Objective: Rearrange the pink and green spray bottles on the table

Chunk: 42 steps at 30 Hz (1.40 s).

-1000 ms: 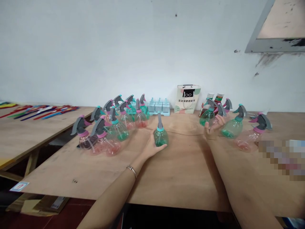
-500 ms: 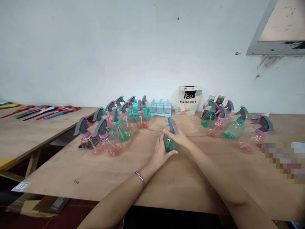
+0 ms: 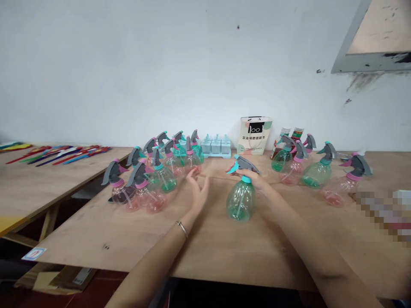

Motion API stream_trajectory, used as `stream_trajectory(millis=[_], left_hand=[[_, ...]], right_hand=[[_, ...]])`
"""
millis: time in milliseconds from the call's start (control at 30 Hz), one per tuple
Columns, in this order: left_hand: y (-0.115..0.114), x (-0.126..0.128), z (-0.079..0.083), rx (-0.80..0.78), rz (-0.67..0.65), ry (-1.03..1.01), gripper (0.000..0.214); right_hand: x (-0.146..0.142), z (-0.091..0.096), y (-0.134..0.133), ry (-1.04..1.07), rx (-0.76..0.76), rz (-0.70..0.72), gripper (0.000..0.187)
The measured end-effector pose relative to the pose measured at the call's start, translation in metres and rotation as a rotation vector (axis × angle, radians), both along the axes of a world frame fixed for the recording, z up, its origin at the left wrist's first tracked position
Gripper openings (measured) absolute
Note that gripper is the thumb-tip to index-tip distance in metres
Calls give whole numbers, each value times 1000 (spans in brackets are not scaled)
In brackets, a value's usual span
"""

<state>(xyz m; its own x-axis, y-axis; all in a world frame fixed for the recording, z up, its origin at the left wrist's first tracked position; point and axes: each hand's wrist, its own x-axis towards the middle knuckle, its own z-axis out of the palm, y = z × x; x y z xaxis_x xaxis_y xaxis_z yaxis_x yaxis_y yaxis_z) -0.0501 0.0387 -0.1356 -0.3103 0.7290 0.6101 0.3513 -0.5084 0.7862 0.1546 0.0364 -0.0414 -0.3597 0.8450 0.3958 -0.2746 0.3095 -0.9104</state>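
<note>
My right hand [image 3: 257, 179] is closed round the neck of a green spray bottle [image 3: 240, 203] with a grey and turquoise trigger head, at the middle of the table. The bottle is nearly upright, with a little green liquid at its bottom. My left hand [image 3: 198, 193], wearing a thin bracelet, is open with its thumb apart from the fingers. Its fingertips are close to a pink spray bottle [image 3: 192, 160] at the right side of the left group; whether they touch it I cannot tell. Other pink and green spray bottles [image 3: 156, 200] stand in that group.
More spray bottles [image 3: 316, 174] stand on the right. Behind are a light blue ice-pop mould [image 3: 216, 147], a paper bag [image 3: 253, 139] and sauce bottles. A second table [image 3: 19, 188] on the left bears coloured strips [image 3: 69, 155]. The wooden table's front edge is close to me.
My left hand has left the green spray bottle and moved left toward the pink one. My right hand still holds the green bottle, which is now nearer me and more upright.
</note>
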Motion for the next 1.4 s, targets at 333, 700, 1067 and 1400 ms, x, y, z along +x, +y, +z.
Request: stream_trajectory(millis=[333,700,1067,1400], left_hand=[[110,-35,40,-31,303,10,91],[97,-36,38,-257,331,266,47],[2,-17,7,-133,-153,149,56],[-5,-13,-3,-134,-207,93,78]], right_hand=[[-7,-4,0,31,-114,17,31],[-5,8,-10,109,-99,133,32],[-1,7,-10,24,-113,119,34],[2,8,-18,58,-87,80,37]])
